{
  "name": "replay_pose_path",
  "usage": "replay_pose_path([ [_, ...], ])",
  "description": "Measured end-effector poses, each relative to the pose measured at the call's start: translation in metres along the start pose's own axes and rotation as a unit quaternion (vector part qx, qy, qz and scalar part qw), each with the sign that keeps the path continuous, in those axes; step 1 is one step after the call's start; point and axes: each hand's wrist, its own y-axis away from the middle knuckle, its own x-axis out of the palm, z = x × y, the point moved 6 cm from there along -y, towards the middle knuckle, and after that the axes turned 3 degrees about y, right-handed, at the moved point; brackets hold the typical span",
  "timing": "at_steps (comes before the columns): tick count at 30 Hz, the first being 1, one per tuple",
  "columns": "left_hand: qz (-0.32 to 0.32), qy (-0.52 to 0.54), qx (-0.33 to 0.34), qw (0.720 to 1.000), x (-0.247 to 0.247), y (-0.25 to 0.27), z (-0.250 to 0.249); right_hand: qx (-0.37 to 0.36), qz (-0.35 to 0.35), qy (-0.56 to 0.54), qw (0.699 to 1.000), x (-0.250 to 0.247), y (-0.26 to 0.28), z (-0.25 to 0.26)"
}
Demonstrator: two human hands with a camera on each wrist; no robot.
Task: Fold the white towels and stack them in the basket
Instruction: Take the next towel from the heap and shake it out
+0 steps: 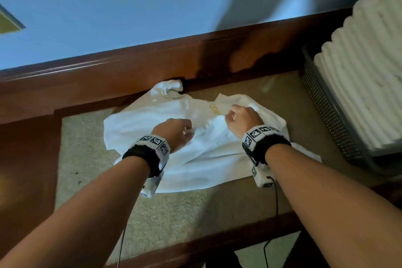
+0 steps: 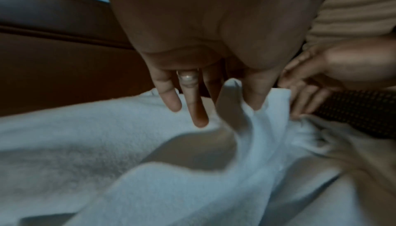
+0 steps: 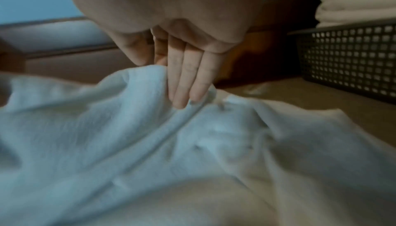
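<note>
A crumpled white towel (image 1: 204, 154) with yellow lettering lies spread on the beige mat (image 1: 174, 220). My left hand (image 1: 174, 135) pinches a raised fold of the towel (image 2: 246, 128) between thumb and forefinger, the other fingers (image 2: 199, 111) straight. A little to the right, my right hand (image 1: 241, 119) pinches another ridge of the towel (image 3: 128, 111) between thumb and fingers (image 3: 188, 80). The dark mesh basket (image 1: 326, 111) stands at the right, piled high with folded white towels (image 1: 365, 76).
A dark wooden ledge (image 1: 152, 67) runs along the back under a blue wall (image 1: 108, 6). Wooden rails border the mat at left and front. Black cables (image 1: 276, 198) hang from both wrist cameras.
</note>
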Motion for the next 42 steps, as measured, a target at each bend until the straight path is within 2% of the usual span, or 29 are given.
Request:
replay_pose_path([
  [2,0.034,0.017,0.006,0.999,-0.005,0.024,0.001,-0.012,-0.032,-0.044,0.998,-0.018,0.005,0.03],
  [5,0.054,0.088,-0.002,0.995,-0.025,0.062,0.015,-0.051,-0.064,-0.033,0.996,-0.048,0.02,0.087],
  [7,0.004,0.132,-0.007,0.991,-0.056,0.087,0.034,-0.08,-0.076,-0.034,0.993,-0.065,0.036,0.129],
  [12,-0.198,0.141,0.021,0.97,-0.163,0.177,0.092,-0.211,-0.081,-0.085,0.971,-0.09,0.116,0.247],
  [15,-0.254,0.157,0.064,0.952,-0.209,0.232,0.117,-0.28,-0.072,-0.066,0.955,-0.098,0.185,0.32],
  [17,-0.266,0.176,0.123,0.94,-0.231,0.269,0.119,-0.313,-0.079,-0.04,0.946,-0.107,0.228,0.36],
  [19,-0.239,0.211,0.207,0.925,-0.242,0.304,0.112,-0.326,-0.101,-0.038,0.939,-0.121,0.265,0.389],
  [21,-0.185,0.247,0.262,0.915,-0.245,0.332,0.101,-0.333,-0.125,-0.057,0.933,-0.137,0.297,0.409],
  [23,-0.148,0.248,0.288,0.913,-0.247,0.35,0.096,-0.331,-0.143,-0.066,0.93,-0.147,0.326,0.423],
  [27,-0.158,0.225,0.302,0.913,-0.265,0.375,0.099,-0.313,-0.161,-0.047,0.935,-0.155,0.367,0.431],
  [32,-0.211,0.247,0.307,0.894,-0.289,0.406,0.107,-0.279,-0.189,0.139,0.931,-0.152,0.374,0.427],
  [35,-0.226,0.265,0.319,0.882,-0.299,0.426,0.112,-0.246,-0.22,0.178,0.927,-0.151,0.361,0.42],
  [38,-0.263,0.266,0.324,0.869,-0.31,0.443,0.127,-0.21,-0.216,0.141,0.943,-0.145,0.34,0.403],
  [42,-0.321,0.257,0.292,0.863,-0.326,0.453,0.168,-0.177,-0.217,-0.04,0.959,-0.127,0.307,0.381],
])
